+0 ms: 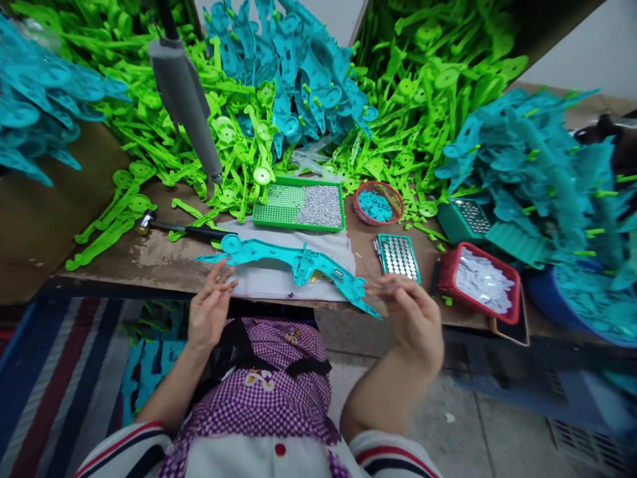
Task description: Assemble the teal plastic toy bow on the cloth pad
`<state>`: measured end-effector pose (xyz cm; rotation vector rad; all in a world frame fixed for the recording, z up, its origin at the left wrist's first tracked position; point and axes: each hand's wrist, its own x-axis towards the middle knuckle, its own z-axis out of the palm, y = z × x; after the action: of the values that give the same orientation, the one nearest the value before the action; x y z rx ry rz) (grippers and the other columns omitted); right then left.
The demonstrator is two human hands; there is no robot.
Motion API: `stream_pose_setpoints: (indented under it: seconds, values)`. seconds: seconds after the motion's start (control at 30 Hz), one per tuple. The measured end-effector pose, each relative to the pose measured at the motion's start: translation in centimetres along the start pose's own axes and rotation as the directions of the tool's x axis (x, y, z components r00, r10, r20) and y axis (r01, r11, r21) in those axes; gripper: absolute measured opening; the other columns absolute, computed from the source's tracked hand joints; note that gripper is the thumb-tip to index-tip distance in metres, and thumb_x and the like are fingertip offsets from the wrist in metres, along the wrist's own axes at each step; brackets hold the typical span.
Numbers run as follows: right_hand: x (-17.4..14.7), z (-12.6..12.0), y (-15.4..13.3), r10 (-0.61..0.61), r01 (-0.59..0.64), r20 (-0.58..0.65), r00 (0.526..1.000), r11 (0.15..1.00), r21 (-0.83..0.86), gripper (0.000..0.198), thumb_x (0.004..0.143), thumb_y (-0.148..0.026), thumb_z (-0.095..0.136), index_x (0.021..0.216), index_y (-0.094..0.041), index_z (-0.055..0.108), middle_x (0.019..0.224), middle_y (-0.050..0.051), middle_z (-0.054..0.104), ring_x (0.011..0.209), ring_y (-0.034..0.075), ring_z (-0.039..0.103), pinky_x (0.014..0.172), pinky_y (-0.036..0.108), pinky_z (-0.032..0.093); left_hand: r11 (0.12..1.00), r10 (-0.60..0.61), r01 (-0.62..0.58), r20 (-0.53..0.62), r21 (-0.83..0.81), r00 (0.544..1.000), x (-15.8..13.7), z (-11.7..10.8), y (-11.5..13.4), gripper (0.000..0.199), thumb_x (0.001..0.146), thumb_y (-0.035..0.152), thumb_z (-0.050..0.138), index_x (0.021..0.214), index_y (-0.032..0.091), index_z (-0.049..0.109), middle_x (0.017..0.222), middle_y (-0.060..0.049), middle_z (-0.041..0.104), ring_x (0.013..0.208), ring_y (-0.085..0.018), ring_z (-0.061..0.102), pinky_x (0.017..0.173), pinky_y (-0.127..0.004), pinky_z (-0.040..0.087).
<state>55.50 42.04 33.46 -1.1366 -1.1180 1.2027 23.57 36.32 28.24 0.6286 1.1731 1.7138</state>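
Note:
A long curved turquoise plastic part, shaped like a toy bow [266, 252], lies across a white cloth [269, 287] at the table's front edge. My left hand [212, 309] is at the part's left end, fingers apart and slightly curled, seemingly holding nothing. Beside the part's right end is my right hand [415, 315], its thumb and fingertips pinched together. Blur hides what, if anything, sits in that pinch. Just beyond it stands a small teal tray [417, 262] with rows of round silver discs.
An electric screwdriver [186, 106] hangs at the left above a hammer [194, 230]. Behind the part are a green tray of screws [298, 228] and a red basket [395, 199] of turquoise pieces. A red bin [515, 295] holds white pieces. Lime-green parts [418, 99] pile up behind.

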Motion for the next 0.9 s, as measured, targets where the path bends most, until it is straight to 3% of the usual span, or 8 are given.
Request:
stream_pose_setpoints:
  seconds: [0.1, 0.27, 0.33, 0.5, 0.57, 0.67, 0.8, 0.9]
  values:
    - [-2.1, -4.6, 0.5, 0.047, -0.05, -0.308, 0.95, 0.999, 0.001, 0.027, 0.065, -0.042, 0.081, 0.07, -0.02, 0.066, 0.075, -0.001, 0.068, 0.057, 0.013, 0.066, 0.057, 0.029, 0.057, 0.892, 0.352, -0.306, -0.088, 0.332, 0.932, 0.0, -1.1, 0.2, 0.015, 0.073, 0.036, 0.076, 0.077, 0.023, 0.077, 0.123, -0.007, 0.058, 0.109, -0.023, 0.06, 0.096, -0.041, 0.05]
    - [-4.8, -9.5, 2.8, 0.113, -0.132, -0.62, 0.777, 0.991, 0.016, 0.034, 0.05, -0.041, 0.083, 0.063, -0.019, 0.06, 0.064, -0.004, 0.066, 0.049, 0.01, 0.061, 0.051, 0.025, 0.054, 0.378, 0.757, -0.403, -0.028, 0.833, 0.653, 0.5, -2.1, 1.1, 0.019, 0.075, 0.036, 0.073, 0.081, 0.018, 0.076, 0.123, -0.011, 0.049, 0.122, -0.029, 0.049, 0.1, -0.045, 0.045]
    - [-5.2, -9.9, 4.3, 0.208, -0.248, -0.663, 0.719, 0.968, 0.034, 0.038, 0.044, -0.042, 0.083, 0.062, -0.019, 0.059, 0.061, -0.005, 0.065, 0.045, 0.009, 0.059, 0.048, 0.023, 0.051, 0.353, 0.751, -0.469, 0.053, 0.81, 0.658, 1.1, -1.9, 1.6, 0.021, 0.075, 0.037, 0.072, 0.083, 0.018, 0.074, 0.132, -0.012, 0.048, 0.128, -0.031, 0.046, 0.102, -0.045, 0.044]
    - [-6.0, -10.6, 7.1, 0.268, -0.529, -0.723, 0.637, 0.834, -0.156, 0.041, 0.048, -0.054, 0.075, 0.061, -0.019, 0.059, 0.058, -0.003, 0.063, 0.043, 0.012, 0.057, 0.051, 0.028, 0.051, 0.761, 0.547, -0.467, -0.058, 0.45, 0.835, 2.8, -1.6, 1.8, 0.023, 0.084, 0.043, 0.062, 0.093, 0.022, 0.065, 0.101, -0.005, 0.069, 0.092, -0.021, 0.069, 0.086, -0.04, 0.057]
    - [-6.5, -11.1, 6.4, 0.372, -0.712, -0.666, 0.647, 0.607, -0.353, 0.042, 0.057, -0.06, 0.069, 0.054, -0.019, 0.058, 0.052, 0.001, 0.062, 0.043, 0.016, 0.057, 0.052, 0.032, 0.049, 0.721, 0.6, -0.486, -0.093, 0.493, 0.795, 2.8, -1.9, 1.9, 0.018, 0.085, 0.038, 0.062, 0.089, 0.021, 0.065, 0.086, -0.001, 0.071, 0.079, -0.017, 0.069, 0.081, -0.037, 0.058]
    - [-7.2, -10.6, 3.2, 0.523, -0.698, -0.525, 0.672, 0.209, -0.685, 0.049, 0.066, -0.065, 0.063, 0.046, -0.021, 0.057, 0.043, 0.006, 0.058, 0.045, 0.022, 0.058, 0.053, 0.035, 0.045, 0.468, 0.618, -0.601, 0.246, 0.647, 0.746, 1.8, -1.8, 2.2, 0.005, 0.083, 0.021, 0.067, 0.087, 0.019, 0.068, 0.084, -0.002, 0.073, 0.078, -0.016, 0.071, 0.08, -0.032, 0.059]
    - [-6.2, -4.0, -0.9, 0.172, -0.255, -0.188, 0.967, 0.62, -0.742, 0.045, 0.084, -0.061, 0.052, 0.083, -0.021, 0.072, 0.071, 0.006, 0.072, 0.069, 0.022, 0.067, 0.067, 0.033, 0.051, 0.292, 0.355, -0.822, 0.743, 0.488, 0.567, -0.2, 0.2, 1.9, 0.02, 0.083, 0.008, 0.065, 0.098, 0.02, 0.071, 0.09, -0.002, 0.076, 0.087, -0.015, 0.072, 0.085, -0.029, 0.058]
    - [-4.4, 4.0, -1.0, -0.031, 0.134, 0.188, 0.982, 0.816, -0.563, 0.037, 0.093, -0.051, 0.048, 0.092, -0.024, 0.074, 0.087, 0.006, 0.073, 0.086, 0.02, 0.068, 0.081, 0.034, 0.053, 0.315, 0.216, -0.857, 0.848, 0.408, 0.484, -1.0, 1.7, 1.0, 0.022, 0.087, 0.011, 0.06, 0.104, 0.021, 0.07, 0.092, -0.004, 0.076, 0.088, -0.016, 0.072, 0.084, -0.03, 0.058]
